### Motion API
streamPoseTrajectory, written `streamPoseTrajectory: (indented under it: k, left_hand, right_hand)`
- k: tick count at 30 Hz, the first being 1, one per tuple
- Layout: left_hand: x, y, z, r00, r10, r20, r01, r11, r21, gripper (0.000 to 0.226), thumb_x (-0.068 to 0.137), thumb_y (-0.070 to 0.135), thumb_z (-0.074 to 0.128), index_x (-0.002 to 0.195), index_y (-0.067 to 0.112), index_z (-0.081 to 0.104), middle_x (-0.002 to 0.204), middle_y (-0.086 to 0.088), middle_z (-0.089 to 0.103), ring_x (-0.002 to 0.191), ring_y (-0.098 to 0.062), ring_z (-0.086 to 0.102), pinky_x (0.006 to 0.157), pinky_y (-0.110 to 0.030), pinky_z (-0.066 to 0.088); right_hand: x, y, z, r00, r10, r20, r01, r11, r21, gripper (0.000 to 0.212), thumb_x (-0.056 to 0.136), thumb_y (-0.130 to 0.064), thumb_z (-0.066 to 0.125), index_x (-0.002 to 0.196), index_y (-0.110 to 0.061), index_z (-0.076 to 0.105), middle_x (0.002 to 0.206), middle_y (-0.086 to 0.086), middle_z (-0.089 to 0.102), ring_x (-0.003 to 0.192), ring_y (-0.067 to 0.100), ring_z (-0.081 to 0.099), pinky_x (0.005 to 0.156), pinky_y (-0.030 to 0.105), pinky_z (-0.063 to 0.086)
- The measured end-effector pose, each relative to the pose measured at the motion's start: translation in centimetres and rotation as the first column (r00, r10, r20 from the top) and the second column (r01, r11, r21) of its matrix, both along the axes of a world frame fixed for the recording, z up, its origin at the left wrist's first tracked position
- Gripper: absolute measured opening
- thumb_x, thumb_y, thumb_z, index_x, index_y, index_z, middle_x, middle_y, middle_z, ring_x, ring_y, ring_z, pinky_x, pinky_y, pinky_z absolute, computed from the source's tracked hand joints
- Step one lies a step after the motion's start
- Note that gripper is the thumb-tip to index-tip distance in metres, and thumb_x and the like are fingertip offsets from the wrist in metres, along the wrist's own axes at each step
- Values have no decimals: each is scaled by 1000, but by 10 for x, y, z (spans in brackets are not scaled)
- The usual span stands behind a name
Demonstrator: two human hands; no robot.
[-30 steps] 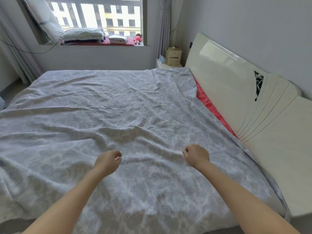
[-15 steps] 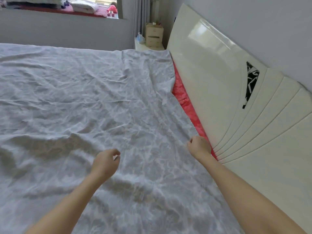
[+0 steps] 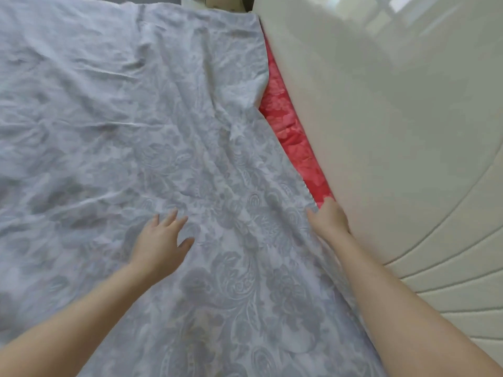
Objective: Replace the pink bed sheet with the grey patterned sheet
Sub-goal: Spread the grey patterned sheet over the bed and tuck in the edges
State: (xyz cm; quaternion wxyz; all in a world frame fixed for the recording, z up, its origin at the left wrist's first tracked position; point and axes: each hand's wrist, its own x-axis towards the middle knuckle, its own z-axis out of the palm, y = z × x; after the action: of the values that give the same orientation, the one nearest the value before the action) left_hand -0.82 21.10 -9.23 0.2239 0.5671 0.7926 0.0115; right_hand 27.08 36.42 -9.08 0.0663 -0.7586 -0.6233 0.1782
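Note:
The grey patterned sheet (image 3: 168, 137) lies spread and creased over the bed, filling most of the view. A narrow strip of pink fabric (image 3: 288, 126) shows between the sheet's right edge and the headboard. My left hand (image 3: 160, 238) is flat on the grey sheet with its fingers straight and spread. My right hand (image 3: 329, 219) is at the sheet's right edge against the headboard, where the pink strip ends; its fingers are hidden, curled down at the edge, so its hold on the fabric is unclear.
The glossy cream headboard (image 3: 394, 118) rises along the right side, with ribbed panels at the lower right. A small cardboard box (image 3: 217, 0) shows at the top edge beyond the bed's far corner.
The view has dipped lower and closer to the bed. My left hand has gone from a loose fist to a flat, spread palm on the sheet. My right hand stays at the sheet edge by the headboard.

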Motion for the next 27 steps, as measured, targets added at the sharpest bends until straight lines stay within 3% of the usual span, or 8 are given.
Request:
streamPoseTrajectory:
  k: [6,8,10,13,16,21,24,27]
  left_hand:
    - [8,40,-48,993,-36,116,36,999,2,61,95,49,40,149,31,18,158,7,13,146,-26,5,117,-42,16]
    - [15,52,-56,990,-44,135,39,999,37,63,94,52,38,149,33,13,158,8,12,146,-25,3,117,-47,10]
    - [23,65,-59,990,-61,126,55,997,49,69,92,59,34,149,36,5,159,7,7,147,-24,0,118,-48,5]
    - [42,94,-58,981,-192,22,191,980,56,78,84,71,28,147,41,-6,159,5,-9,146,-25,-11,117,-52,1]
    - [66,124,-62,964,-264,-26,264,965,1,84,76,82,26,143,49,-12,155,4,-23,142,-33,-22,111,-63,-8]
    - [73,132,-75,950,-302,-80,293,950,-109,89,69,88,18,142,50,-14,154,2,-26,140,-37,-26,107,-70,-5]
    - [68,126,-67,939,-339,-56,328,934,-142,83,76,84,21,143,49,-12,155,2,-26,140,-37,-25,107,-70,-5]
    - [64,109,-62,921,-387,-47,375,912,-166,72,84,76,18,144,49,-11,156,2,-23,141,-36,-22,109,-68,-1]
  right_hand:
    - [-33,58,-20,992,124,-8,-124,992,-2,55,80,-43,67,118,-7,52,117,11,61,108,33,56,86,37,45]
    - [-37,60,-12,891,339,301,-378,922,79,25,87,-28,58,99,-7,63,97,13,67,89,32,63,71,33,43]
    - [-18,70,10,670,338,661,-633,726,271,17,71,-5,49,67,-3,65,61,18,64,54,31,62,58,29,47]
    - [26,93,58,627,196,754,-683,604,411,14,58,2,43,53,6,56,44,25,51,49,33,57,71,47,46]
    - [28,105,68,586,168,792,-621,722,306,19,62,8,38,60,12,57,51,29,53,65,39,58,85,58,36]
    - [-3,82,17,417,272,867,-410,908,-88,35,93,-10,35,121,-17,55,115,4,61,110,26,49,94,30,31]
    - [-12,50,15,401,226,888,-480,877,-6,61,86,-7,47,143,-15,28,127,15,48,107,33,48,92,37,37]
    - [-9,10,-2,510,401,761,-710,695,109,51,87,-21,50,138,-20,46,130,22,52,110,41,52,90,48,41]
